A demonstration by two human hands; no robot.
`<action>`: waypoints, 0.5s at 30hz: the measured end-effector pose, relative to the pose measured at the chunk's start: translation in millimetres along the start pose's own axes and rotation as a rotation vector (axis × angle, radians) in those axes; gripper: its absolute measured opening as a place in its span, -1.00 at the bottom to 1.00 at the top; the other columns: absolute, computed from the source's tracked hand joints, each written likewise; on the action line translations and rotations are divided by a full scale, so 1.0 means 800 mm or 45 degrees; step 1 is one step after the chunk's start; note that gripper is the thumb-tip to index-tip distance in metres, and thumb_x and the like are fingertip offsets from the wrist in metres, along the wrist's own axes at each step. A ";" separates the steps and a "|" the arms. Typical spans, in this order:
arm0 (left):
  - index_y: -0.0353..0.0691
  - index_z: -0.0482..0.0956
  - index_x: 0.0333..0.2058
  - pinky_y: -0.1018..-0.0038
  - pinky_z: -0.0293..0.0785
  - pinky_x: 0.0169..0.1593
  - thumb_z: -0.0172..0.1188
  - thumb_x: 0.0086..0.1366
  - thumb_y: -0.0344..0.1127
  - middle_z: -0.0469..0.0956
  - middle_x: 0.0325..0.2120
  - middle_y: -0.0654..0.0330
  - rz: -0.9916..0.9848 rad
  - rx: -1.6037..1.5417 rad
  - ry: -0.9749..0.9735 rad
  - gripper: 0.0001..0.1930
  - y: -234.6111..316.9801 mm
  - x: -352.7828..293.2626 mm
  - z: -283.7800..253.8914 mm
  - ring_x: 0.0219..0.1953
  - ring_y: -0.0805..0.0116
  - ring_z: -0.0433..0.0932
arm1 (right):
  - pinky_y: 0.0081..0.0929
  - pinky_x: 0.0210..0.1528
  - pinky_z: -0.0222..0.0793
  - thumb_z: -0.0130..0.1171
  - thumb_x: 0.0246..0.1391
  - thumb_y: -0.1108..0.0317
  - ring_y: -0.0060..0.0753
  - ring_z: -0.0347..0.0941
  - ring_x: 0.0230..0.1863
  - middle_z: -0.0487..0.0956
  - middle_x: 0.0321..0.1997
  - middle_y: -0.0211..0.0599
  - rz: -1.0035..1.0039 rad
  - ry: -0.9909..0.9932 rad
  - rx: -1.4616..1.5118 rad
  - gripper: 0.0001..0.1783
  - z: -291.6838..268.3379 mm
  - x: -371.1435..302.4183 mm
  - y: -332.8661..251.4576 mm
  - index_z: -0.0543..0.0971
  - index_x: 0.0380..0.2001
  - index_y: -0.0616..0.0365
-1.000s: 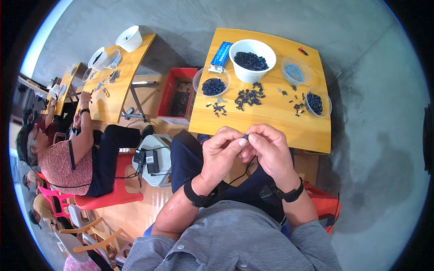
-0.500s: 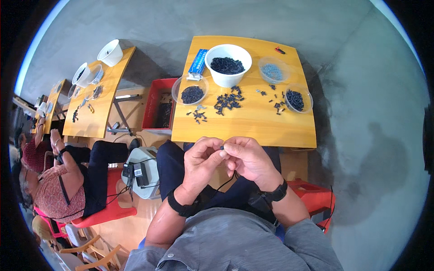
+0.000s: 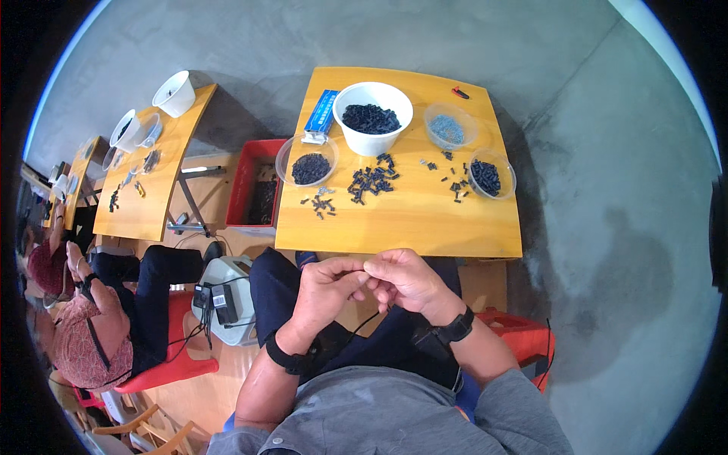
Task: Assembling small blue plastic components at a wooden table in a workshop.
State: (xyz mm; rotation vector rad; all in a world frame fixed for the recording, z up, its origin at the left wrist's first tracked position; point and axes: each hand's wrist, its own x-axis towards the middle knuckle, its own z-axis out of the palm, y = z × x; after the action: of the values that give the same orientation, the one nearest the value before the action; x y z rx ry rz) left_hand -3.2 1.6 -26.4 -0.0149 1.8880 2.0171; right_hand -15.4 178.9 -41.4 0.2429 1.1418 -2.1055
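My left hand (image 3: 327, 288) and my right hand (image 3: 408, 282) meet above my lap, just off the table's near edge. Both are closed, thumbs and fingertips pinched together. The small black piece seen between them a moment earlier is covered by the fingers now. On the wooden table (image 3: 394, 235) beyond lie a loose heap of small black pieces (image 3: 371, 182) and a smaller scatter (image 3: 322, 205) to its left. Clear round tubs with black pieces stand left (image 3: 311, 168) and right (image 3: 487, 177).
A white bucket (image 3: 371, 136) of black pieces stands farther back, beside a blue box (image 3: 322, 114). A clear tub (image 3: 447, 130) holds small bluish parts. A red-handled tool (image 3: 460, 92) lies at the back. Left are a red crate (image 3: 246, 189), a stool (image 3: 227, 280) and a seated person (image 3: 91, 334).
My hands stay together, but the fingertips have closed over the small black piece, which no longer shows. The view has shifted slightly, so the table appears lower and farther left.
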 end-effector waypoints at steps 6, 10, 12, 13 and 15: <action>-0.39 0.60 -0.29 0.68 0.44 -0.46 0.16 0.20 -0.48 0.58 -0.51 0.24 -0.050 0.117 -0.003 -0.87 -0.014 0.010 -0.007 -0.54 0.59 0.52 | -0.64 -0.67 0.42 0.12 0.15 0.28 -0.69 0.37 -0.71 0.46 -0.57 -0.42 -0.012 0.056 -0.097 -0.78 -0.006 0.014 0.014 0.50 -0.40 0.25; -0.39 0.61 -0.27 0.65 0.46 -0.46 0.13 0.20 -0.49 0.58 -0.51 0.21 0.015 0.272 -0.003 -0.85 -0.020 0.017 -0.008 -0.54 0.57 0.52 | -0.66 -0.71 0.38 0.10 0.15 0.30 -0.69 0.34 -0.73 0.43 -0.59 -0.45 0.001 0.133 -0.184 -0.78 -0.012 0.026 0.018 0.49 -0.43 0.25; -0.39 0.61 -0.27 0.64 0.47 -0.45 0.12 0.21 -0.49 0.58 -0.50 0.20 0.033 0.302 -0.004 -0.85 -0.024 0.021 -0.011 -0.54 0.57 0.53 | -0.67 -0.72 0.36 0.10 0.16 0.30 -0.70 0.33 -0.73 0.42 -0.60 -0.46 0.009 0.154 -0.209 -0.79 -0.014 0.032 0.019 0.49 -0.45 0.24; -0.40 0.60 -0.28 0.64 0.46 -0.47 0.12 0.21 -0.49 0.57 -0.52 0.20 0.015 0.315 -0.004 -0.85 -0.029 0.023 -0.012 -0.55 0.56 0.53 | -0.66 -0.72 0.35 0.10 0.15 0.30 -0.68 0.34 -0.73 0.43 -0.60 -0.44 0.008 0.167 -0.222 -0.78 -0.015 0.035 0.020 0.50 -0.46 0.24; -0.41 0.60 -0.30 0.63 0.46 -0.48 0.11 0.22 -0.48 0.57 -0.53 0.20 -0.001 0.323 -0.006 -0.86 -0.042 0.026 -0.015 -0.56 0.55 0.53 | -0.66 -0.73 0.35 0.10 0.15 0.29 -0.67 0.35 -0.73 0.45 -0.60 -0.42 0.009 0.183 -0.238 -0.77 -0.023 0.041 0.017 0.50 -0.48 0.24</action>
State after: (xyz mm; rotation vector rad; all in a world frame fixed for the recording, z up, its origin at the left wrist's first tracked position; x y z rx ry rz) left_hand -16.3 -3.1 -65.5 0.0560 2.1253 1.7608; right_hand -33.4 172.5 -76.5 0.3130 1.4108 -1.9848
